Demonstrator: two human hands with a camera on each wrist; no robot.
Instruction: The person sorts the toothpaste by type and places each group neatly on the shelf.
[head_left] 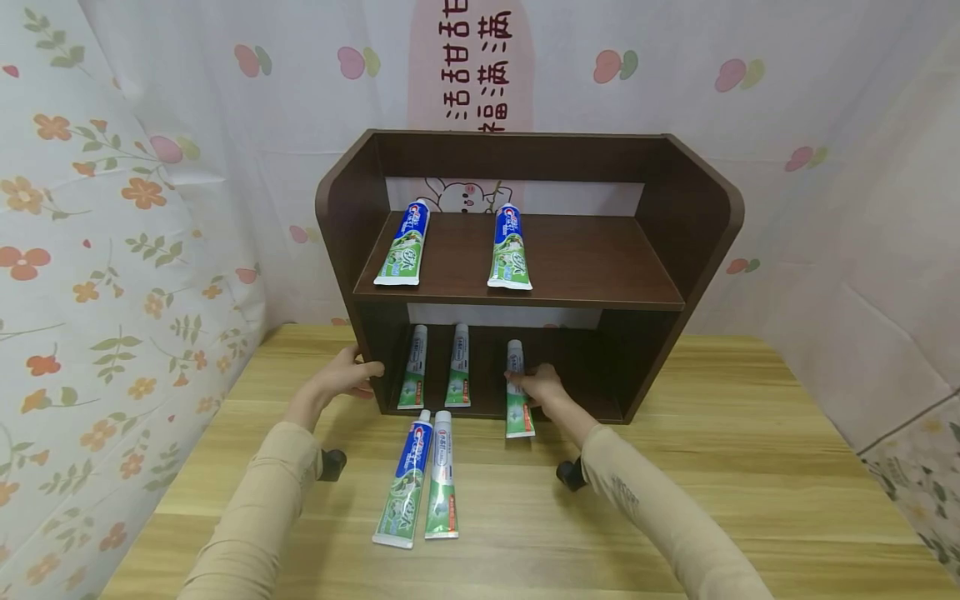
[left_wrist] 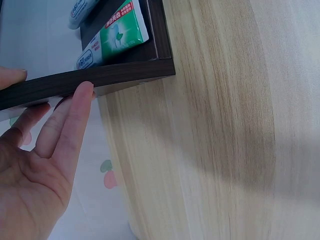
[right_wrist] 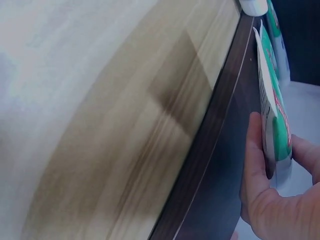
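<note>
My right hand (head_left: 545,387) holds a grey-and-green toothpaste tube (head_left: 518,410) between thumb and fingers at the lower level of a dark brown shelf (head_left: 525,154). The tube's flat end juts past the shelf's front edge; in the right wrist view the tube (right_wrist: 276,117) is tilted above the board. My left hand (head_left: 342,375) grips the shelf's left side panel (left_wrist: 107,76), thumb inside and fingers outside. Two similar tubes, one by the left wall (head_left: 414,371) and another toothpaste tube (head_left: 459,368) beside it, lie on the lower level, caps to the back.
On the upper board lie two blue-and-green toothpaste tubes, one left (head_left: 405,246) and a second tube (head_left: 510,250) near the middle. A blue-and-green tube (head_left: 407,487) and a grey-and-green tube (head_left: 442,479) lie on the wooden table (head_left: 720,467) before the shelf. Patterned cloth (head_left: 285,100) hangs behind.
</note>
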